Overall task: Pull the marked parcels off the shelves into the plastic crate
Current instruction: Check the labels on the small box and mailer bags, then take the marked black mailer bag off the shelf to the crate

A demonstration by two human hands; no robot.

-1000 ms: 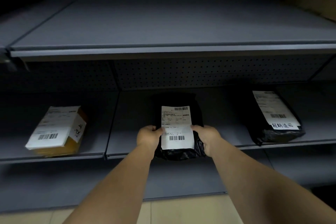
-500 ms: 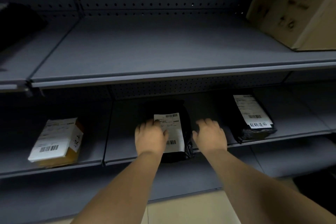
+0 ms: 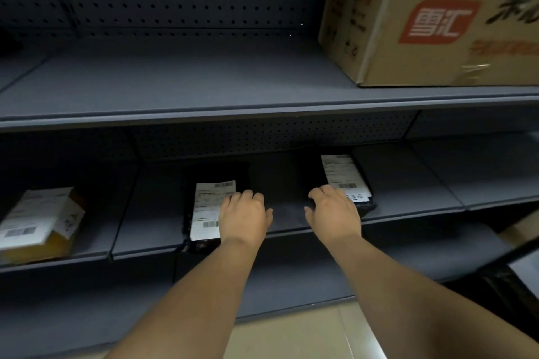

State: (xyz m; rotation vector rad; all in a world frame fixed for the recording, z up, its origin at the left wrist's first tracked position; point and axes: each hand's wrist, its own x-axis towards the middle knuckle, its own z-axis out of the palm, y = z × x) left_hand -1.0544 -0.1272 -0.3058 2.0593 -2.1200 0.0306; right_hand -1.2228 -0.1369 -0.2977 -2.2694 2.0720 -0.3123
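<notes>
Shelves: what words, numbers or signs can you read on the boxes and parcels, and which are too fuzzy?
"雪汇": white characters in a red logo on the big cardboard box, upper shelf.
Large black brush characters beside the logo: cut off, unreadable.
Orange line under the logo: blurred.
Middle black parcel label: barcodes and print too small.
Right black parcel label: print too small; handwritten marks partly hidden by the right hand.
Yellow parcel label: barcode and print blurred.

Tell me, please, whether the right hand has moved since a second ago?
Yes. The right hand has left the middle black parcel and gone right along the shelf to the right black parcel.
</notes>
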